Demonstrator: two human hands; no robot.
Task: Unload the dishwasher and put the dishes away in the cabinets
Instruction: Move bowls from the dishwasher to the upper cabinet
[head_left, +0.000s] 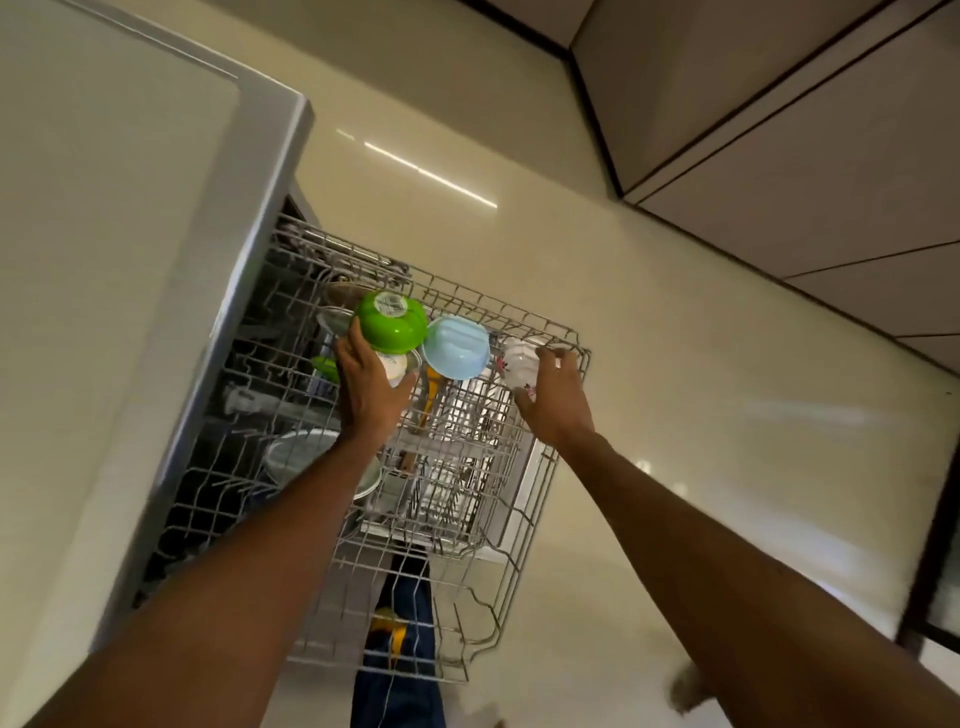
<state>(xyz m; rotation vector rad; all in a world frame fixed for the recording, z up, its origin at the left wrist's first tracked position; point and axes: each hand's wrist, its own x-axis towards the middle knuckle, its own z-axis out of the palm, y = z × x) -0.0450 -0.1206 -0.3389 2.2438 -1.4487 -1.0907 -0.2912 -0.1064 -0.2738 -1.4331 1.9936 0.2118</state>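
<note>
The dishwasher's upper wire rack (519, 499) is pulled out below me. An upturned green bowl (393, 322) and a light blue bowl (457, 347) sit at its far end. My left hand (370, 387) reaches just under the green bowl, with fingers and thumb round a small white bowl (393, 366). At the rack's far right corner my right hand (555, 397) grips a white cup with a small flower pattern (518, 364), fingers curled over its top. Both forearms stretch over the rack.
A grey dishwasher panel (249, 291) rises on the left. A yellow-handled utensil (431, 397) stands in the rack, and clear glass dishes (293, 452) lie lower down. Glossy cream floor (701, 364) spreads to the right, cabinet fronts (805, 171) beyond it. My blue trousers (402, 654) show beneath the rack.
</note>
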